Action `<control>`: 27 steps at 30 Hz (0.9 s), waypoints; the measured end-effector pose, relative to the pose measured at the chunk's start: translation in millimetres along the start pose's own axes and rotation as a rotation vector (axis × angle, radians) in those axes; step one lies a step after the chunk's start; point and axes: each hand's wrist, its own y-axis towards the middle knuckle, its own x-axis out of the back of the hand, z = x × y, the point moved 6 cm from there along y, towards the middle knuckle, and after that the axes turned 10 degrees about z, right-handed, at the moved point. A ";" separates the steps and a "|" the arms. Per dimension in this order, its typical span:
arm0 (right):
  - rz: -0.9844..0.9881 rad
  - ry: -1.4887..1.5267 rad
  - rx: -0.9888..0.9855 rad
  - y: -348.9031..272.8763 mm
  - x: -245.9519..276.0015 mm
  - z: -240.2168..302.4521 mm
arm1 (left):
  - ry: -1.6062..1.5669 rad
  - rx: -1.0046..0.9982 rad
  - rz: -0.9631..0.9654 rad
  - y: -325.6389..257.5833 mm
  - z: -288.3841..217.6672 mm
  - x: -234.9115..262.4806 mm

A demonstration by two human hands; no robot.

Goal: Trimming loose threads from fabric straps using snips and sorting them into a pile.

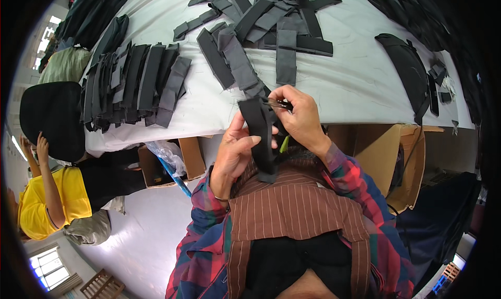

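My left hand (233, 152) holds a black fabric strip (254, 126) upright in front of the apron, its thumb pressed across the lower part. In my right hand (303, 117) are small dark thread snips (281, 104), pinched between thumb and fingers. Their metal tip touches or nearly touches the strip's upper right edge. Just beyond, a loose dark grey fabric strip (237, 56) lies on the white-covered table (203, 108), and its near end runs behind the held piece. A small yellow-green thing (284, 144) shows below my right hand; I cannot make out what it is.
A tangled pile of dark strips (276, 17) lies at the far middle. Strips stand in a packed row (133, 85) to the left. At right are a black curved fabric piece (404, 72) and an open cardboard box (409, 168) below the table. A co-worker in yellow (55, 202) stands left.
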 end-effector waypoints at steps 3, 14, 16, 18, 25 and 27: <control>-0.079 0.474 -0.202 -3.2 -1.6 -5.4 | -0.095 -0.053 0.225 -5.4 0.5 -0.6; -0.069 1.029 -0.258 -3.9 9.4 34.1 | 0.481 -0.166 0.138 -19.1 -40.1 -46.2; -0.066 0.947 -0.163 -1.4 14.8 43.7 | 0.542 -0.211 0.096 -19.5 -49.6 -50.2; -0.073 0.922 -0.154 -0.9 15.7 45.8 | 0.532 -0.183 0.116 -17.3 -54.9 -49.7; -0.095 0.826 -0.145 1.8 19.2 53.4 | 0.423 -0.159 0.155 -7.7 -47.4 -33.9; -0.099 0.807 -0.150 5.0 17.9 53.7 | 0.337 -0.197 0.152 -4.9 -48.6 -32.6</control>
